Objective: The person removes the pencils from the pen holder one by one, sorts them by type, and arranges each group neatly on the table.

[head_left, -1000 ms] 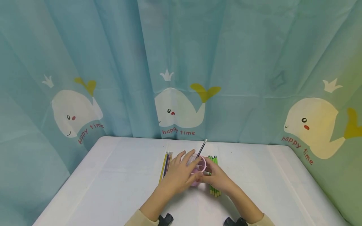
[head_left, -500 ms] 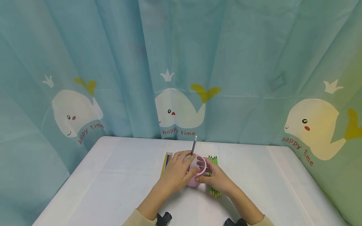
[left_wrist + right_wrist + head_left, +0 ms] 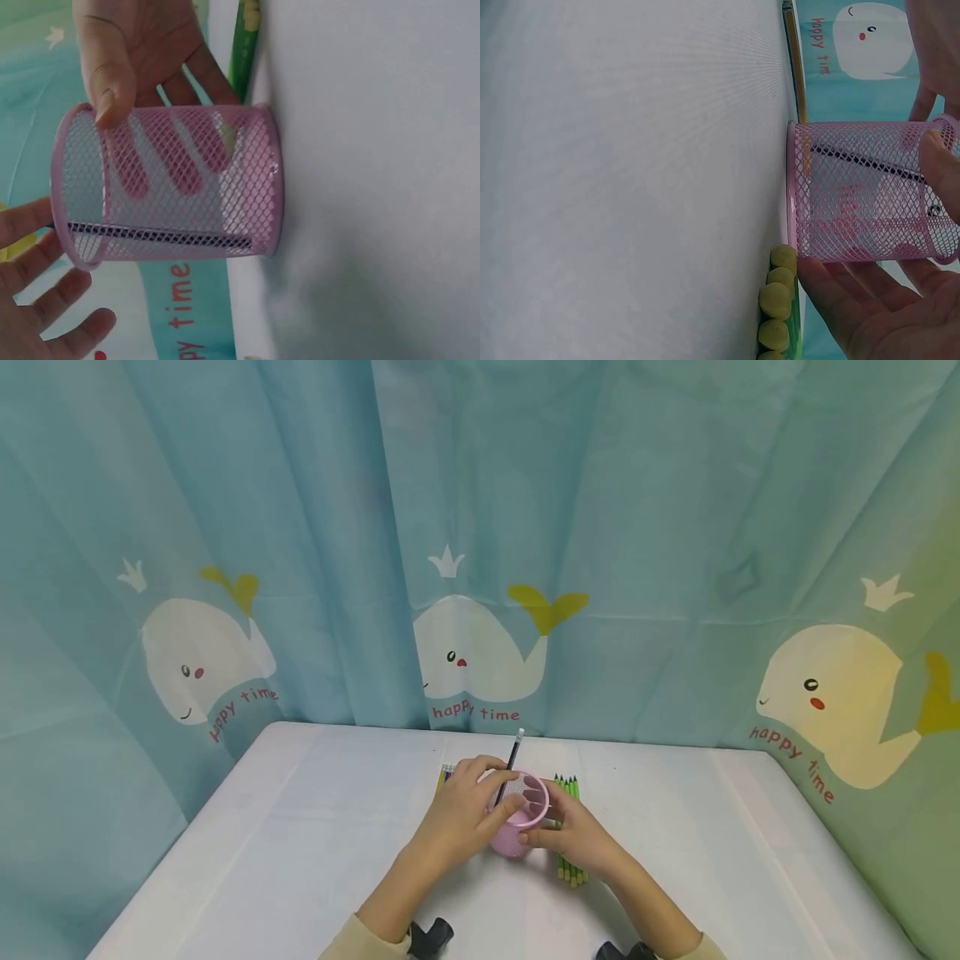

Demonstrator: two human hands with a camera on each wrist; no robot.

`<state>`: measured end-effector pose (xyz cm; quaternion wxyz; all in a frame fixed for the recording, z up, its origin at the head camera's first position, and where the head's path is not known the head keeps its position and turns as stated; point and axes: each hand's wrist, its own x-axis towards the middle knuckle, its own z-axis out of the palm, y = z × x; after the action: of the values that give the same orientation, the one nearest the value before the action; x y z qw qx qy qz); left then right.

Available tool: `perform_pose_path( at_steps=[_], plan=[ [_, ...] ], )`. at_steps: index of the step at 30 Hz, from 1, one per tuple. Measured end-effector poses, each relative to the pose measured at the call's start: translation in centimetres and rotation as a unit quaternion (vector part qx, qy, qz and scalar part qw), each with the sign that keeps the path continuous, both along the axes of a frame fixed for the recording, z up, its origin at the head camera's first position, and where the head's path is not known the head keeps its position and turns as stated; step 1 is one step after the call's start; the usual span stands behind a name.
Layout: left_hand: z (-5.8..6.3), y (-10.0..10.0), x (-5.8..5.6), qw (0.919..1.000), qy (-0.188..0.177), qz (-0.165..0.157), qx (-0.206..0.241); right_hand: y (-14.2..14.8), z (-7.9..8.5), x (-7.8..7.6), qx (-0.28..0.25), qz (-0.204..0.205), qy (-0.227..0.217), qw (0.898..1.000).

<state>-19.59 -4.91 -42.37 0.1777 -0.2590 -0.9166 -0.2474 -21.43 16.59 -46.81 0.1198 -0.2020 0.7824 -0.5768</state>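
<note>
A pink mesh pencil cup [image 3: 510,842] stands upright on the white table. My right hand [image 3: 573,831] grips its right side, with the thumb [image 3: 112,94] across the front near the rim and the fingers behind the mesh. One dark pencil [image 3: 516,747] with a white end leans inside against the left rim. My left hand [image 3: 457,814] is at the cup's left side, fingers spread and close to the pencil where it crosses the rim. Through the mesh in the right wrist view, the pencil [image 3: 870,161] shows slanting down to the cup's base.
Several green pencils [image 3: 570,864] lie in a row right of the cup, partly under my right hand. Left of it lie several striped or coloured pencils [image 3: 446,773], mostly hidden by my left hand. A blue curtain [image 3: 660,527] with whales hangs behind the table [image 3: 315,827].
The dark pencil has swung from leaning right to nearly upright and sits lower against the cup's left rim. My left hand has drawn slightly left and its fingers have loosened. The right hand stays put.
</note>
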Motion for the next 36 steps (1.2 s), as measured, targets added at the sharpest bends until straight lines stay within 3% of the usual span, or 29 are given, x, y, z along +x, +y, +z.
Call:
perform_pose_path(
  at_steps=[15, 25, 36],
  plan=[
    [1.4, -1.0, 0.1, 0.9940, -0.026, -0.011, 0.106, 0.0, 0.1, 0.1, -0.006, -0.001, -0.007, 1.000],
    [1.9, -1.6, -0.1, 0.9877, 0.024, -0.023, 0.153, 0.0, 0.1, 0.1, -0.003, -0.004, -0.006, 1.000],
    [2.6, -2.2, -0.2, 0.9771, -0.013, -0.030, 0.210, -0.1, 0.2, 0.1, -0.005, -0.007, -0.009, 1.000]
  ],
)
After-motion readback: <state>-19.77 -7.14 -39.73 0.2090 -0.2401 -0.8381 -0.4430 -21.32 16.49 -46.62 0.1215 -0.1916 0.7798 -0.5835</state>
